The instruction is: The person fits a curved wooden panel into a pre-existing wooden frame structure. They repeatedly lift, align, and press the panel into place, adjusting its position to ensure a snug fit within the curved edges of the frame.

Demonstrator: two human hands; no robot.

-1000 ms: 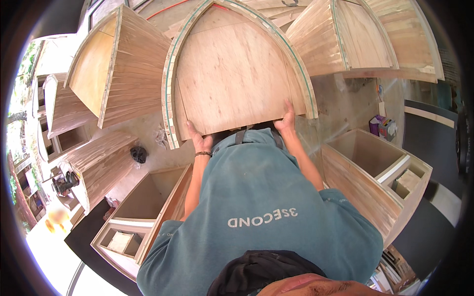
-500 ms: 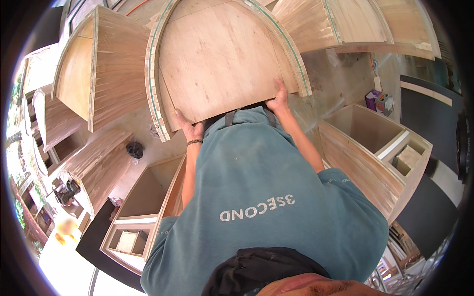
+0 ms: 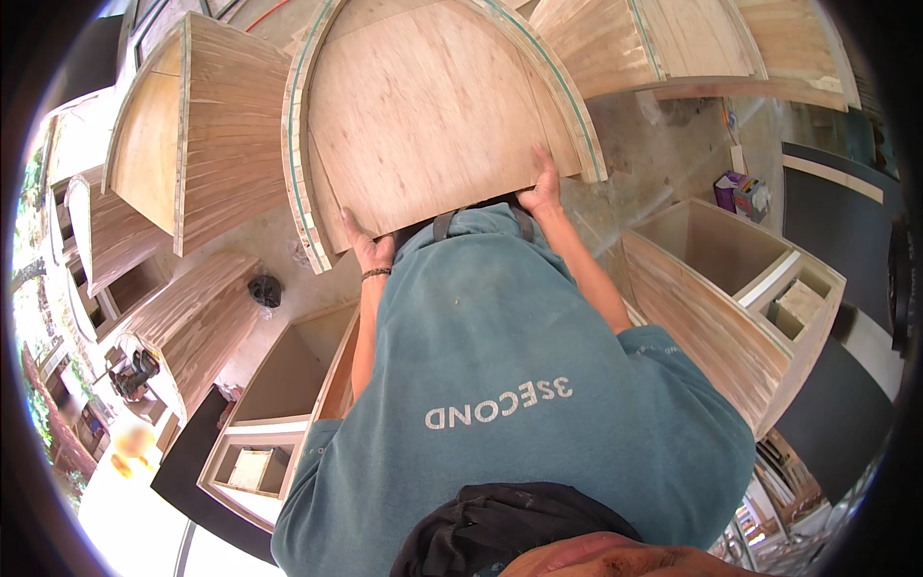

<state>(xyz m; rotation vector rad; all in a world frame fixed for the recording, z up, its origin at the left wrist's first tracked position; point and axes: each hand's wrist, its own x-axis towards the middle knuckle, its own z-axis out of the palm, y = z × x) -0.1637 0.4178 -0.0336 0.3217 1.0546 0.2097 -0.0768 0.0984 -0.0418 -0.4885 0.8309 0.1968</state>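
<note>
A pale plywood panel (image 3: 433, 115) lies between the two side edges of a wooden cabinet frame (image 3: 297, 125), whose rims carry a thin green line. My left hand (image 3: 370, 247) grips the panel's near edge at its left corner, thumb on top and fingers hidden beneath. Closer to the right corner, my right hand (image 3: 541, 192) has hold of the same edge, its thumb also on the upper face. Both arms reach forward, and the near edge sits close to my waist. Whether the panel is fixed to the frame I cannot tell.
Unfinished wooden cabinets (image 3: 231, 135) stand ahead on the left, and more plywood units (image 3: 673, 43) ahead on the right. An open-topped wooden cabinet (image 3: 692, 308) is at my right, another (image 3: 288, 385) at my left. A black plastic bag (image 3: 264, 290) and a purple box (image 3: 735, 192) are on the floor.
Almost nothing differs. The view has shifted very slightly, and both hands keep the same hold on the panel.
</note>
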